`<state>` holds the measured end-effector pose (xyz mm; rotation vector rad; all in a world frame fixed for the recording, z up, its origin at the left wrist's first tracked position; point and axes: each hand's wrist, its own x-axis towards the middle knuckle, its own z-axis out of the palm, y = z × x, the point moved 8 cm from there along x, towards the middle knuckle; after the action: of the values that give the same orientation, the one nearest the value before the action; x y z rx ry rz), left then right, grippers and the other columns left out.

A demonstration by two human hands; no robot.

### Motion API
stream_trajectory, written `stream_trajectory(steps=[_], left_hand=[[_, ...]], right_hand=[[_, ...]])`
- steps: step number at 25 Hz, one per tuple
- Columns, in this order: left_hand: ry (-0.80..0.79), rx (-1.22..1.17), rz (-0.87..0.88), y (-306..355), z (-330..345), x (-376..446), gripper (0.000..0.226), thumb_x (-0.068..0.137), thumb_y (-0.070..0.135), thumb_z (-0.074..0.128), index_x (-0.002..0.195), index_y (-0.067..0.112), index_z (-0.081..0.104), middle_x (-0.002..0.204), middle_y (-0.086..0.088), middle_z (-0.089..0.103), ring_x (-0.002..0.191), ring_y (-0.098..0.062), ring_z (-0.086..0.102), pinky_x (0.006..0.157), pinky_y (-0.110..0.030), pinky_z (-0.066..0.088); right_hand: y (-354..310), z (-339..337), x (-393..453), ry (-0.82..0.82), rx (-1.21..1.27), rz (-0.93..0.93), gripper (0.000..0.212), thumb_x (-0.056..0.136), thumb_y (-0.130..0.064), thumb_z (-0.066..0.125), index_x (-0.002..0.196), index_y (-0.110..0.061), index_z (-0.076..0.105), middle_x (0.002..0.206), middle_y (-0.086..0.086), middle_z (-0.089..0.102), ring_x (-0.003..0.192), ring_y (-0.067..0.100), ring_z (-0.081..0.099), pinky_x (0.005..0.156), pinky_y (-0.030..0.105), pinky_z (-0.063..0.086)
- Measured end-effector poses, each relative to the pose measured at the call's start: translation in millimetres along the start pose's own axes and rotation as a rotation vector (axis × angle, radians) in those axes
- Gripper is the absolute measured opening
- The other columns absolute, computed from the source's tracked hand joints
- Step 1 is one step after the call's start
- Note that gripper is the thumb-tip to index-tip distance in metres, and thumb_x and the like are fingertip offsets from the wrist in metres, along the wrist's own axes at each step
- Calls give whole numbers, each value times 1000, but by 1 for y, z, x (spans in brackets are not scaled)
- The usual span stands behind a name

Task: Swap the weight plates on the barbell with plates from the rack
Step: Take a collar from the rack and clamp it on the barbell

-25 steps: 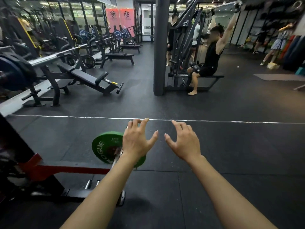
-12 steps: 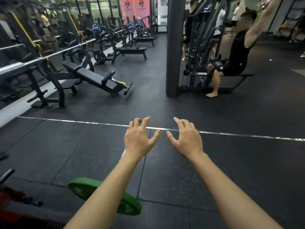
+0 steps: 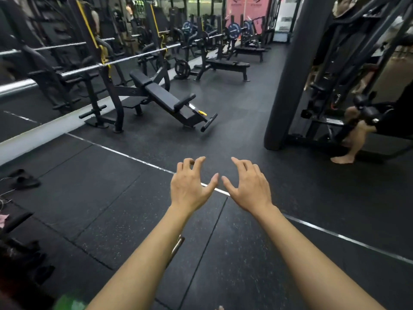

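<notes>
My left hand [image 3: 190, 189] and my right hand [image 3: 249, 189] are stretched out side by side over the black rubber floor, fingers spread and curled, holding nothing. Only a blurred sliver of the green weight plate [image 3: 68, 304] shows at the bottom left edge, under my left forearm. A short bit of the barbell sleeve [image 3: 177, 245] peeks out beside that forearm. The rest of the barbell and its other plates are hidden or out of frame.
A decline bench [image 3: 165, 101] with a racked empty bar [image 3: 125, 59] stands ahead left, more benches behind it. A dark pillar [image 3: 288, 70] and a machine with a seated barefoot person [image 3: 362, 128] are on the right. Dark sandals [image 3: 22, 179] lie at left.
The view has swung up and to the left; the green plate slid from mid-left down to the bottom edge. Both hands stayed empty and spread in front of me.
</notes>
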<state>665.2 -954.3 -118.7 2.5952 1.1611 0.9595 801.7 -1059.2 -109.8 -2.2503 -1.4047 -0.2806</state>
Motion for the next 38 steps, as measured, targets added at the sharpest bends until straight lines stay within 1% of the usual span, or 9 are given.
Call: stream_trajectory(steps=[3, 6, 11, 16, 20, 23, 26, 30, 38], left_hand=[[31, 6, -71, -34, 34, 75, 68, 84, 71, 43, 135, 26, 49, 116, 0, 51, 104, -20, 47, 78, -40, 51], [71, 47, -138, -70, 57, 141, 67, 85, 71, 43, 135, 27, 49, 115, 1, 51, 103, -19, 47, 77, -39, 51], [119, 161, -242, -133, 92, 229, 67, 85, 73, 40, 134, 28, 49, 113, 2, 51, 101, -17, 47, 73, -35, 50], [176, 284, -397, -196, 118, 311, 68, 84, 73, 41, 134, 28, 51, 113, 2, 51, 102, -17, 47, 73, -34, 49], [195, 374, -527, -235, 120, 376, 69, 84, 73, 38, 135, 29, 50, 114, 3, 51, 104, -18, 47, 74, -34, 49], [246, 429, -598, -267, 111, 416, 66, 85, 71, 40, 135, 29, 49, 113, 3, 50, 102, -18, 47, 72, -35, 50], [251, 454, -670, -310, 109, 437, 68, 85, 72, 39, 137, 30, 46, 115, 4, 49, 104, -16, 45, 75, -35, 50], [264, 478, -734, -378, 107, 468, 65, 86, 70, 44, 138, 31, 45, 119, 3, 48, 108, -17, 44, 78, -35, 50], [367, 556, -831, -541, 59, 552, 66, 86, 70, 41, 138, 30, 44, 120, 1, 48, 109, -19, 46, 76, -36, 50]], right_hand=[[2, 39, 89, -44, -6, -60, 66, 90, -58, 48, 144, -21, 40, 129, -2, 51, 108, 21, 49, 86, 38, 45], [0, 71, 173, -59, 3, -132, 66, 90, -58, 48, 144, -22, 40, 128, -3, 51, 107, 20, 48, 84, 37, 45], [-13, 137, 294, -74, 126, -251, 65, 89, -57, 51, 143, -21, 41, 126, -3, 52, 106, 21, 49, 82, 39, 48], [-37, 207, 415, -110, 224, -414, 65, 90, -57, 51, 142, -20, 42, 125, -2, 53, 104, 21, 50, 81, 38, 47], [-66, 248, 505, -153, 250, -555, 64, 90, -58, 48, 143, -21, 41, 126, -3, 52, 102, 20, 50, 80, 37, 47], [-98, 275, 563, -172, 295, -639, 64, 90, -57, 49, 143, -21, 42, 126, -2, 53, 101, 20, 51, 77, 36, 48], [-138, 306, 600, -192, 375, -716, 64, 89, -57, 49, 140, -20, 44, 123, -1, 55, 99, 21, 52, 74, 37, 49], [-193, 352, 646, -197, 401, -788, 63, 89, -56, 50, 140, -18, 46, 123, 0, 56, 99, 21, 53, 72, 37, 50], [-346, 435, 757, -194, 402, -912, 64, 90, -57, 47, 141, -19, 44, 125, 1, 55, 103, 22, 53, 75, 36, 49]])
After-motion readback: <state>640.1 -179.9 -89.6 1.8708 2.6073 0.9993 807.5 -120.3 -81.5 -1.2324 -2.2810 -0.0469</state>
